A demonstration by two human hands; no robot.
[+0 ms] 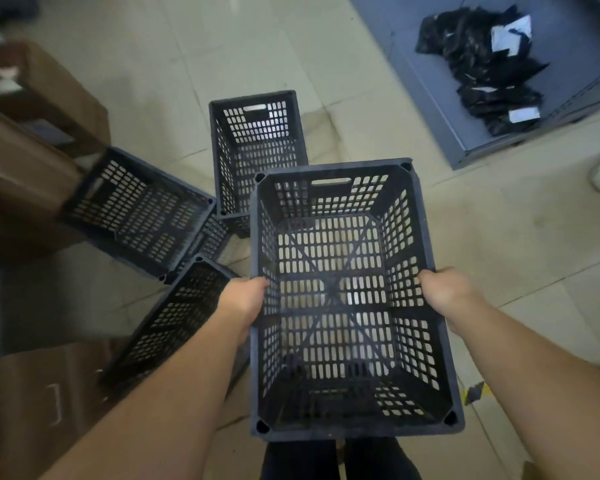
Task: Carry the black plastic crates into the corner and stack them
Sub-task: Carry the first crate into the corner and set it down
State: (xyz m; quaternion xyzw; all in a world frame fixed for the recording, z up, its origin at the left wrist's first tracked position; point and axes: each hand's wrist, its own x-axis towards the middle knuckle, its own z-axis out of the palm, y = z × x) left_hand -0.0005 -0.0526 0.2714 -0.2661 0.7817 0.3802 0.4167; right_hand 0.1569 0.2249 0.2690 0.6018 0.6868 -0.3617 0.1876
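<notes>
I hold an empty black perforated plastic crate above the floor in front of me, its open side up. My left hand grips its left long rim and my right hand grips its right long rim, fingers curled over the edges. Three more black crates lie on the tiled floor: one upright crate beyond the held one, one tipped crate to the left, and one tilted crate partly hidden under my left forearm.
Brown cardboard boxes stand at the left, and another box sits at the lower left. A grey platform at the upper right carries black plastic bags. Beige tiled floor lies to the right.
</notes>
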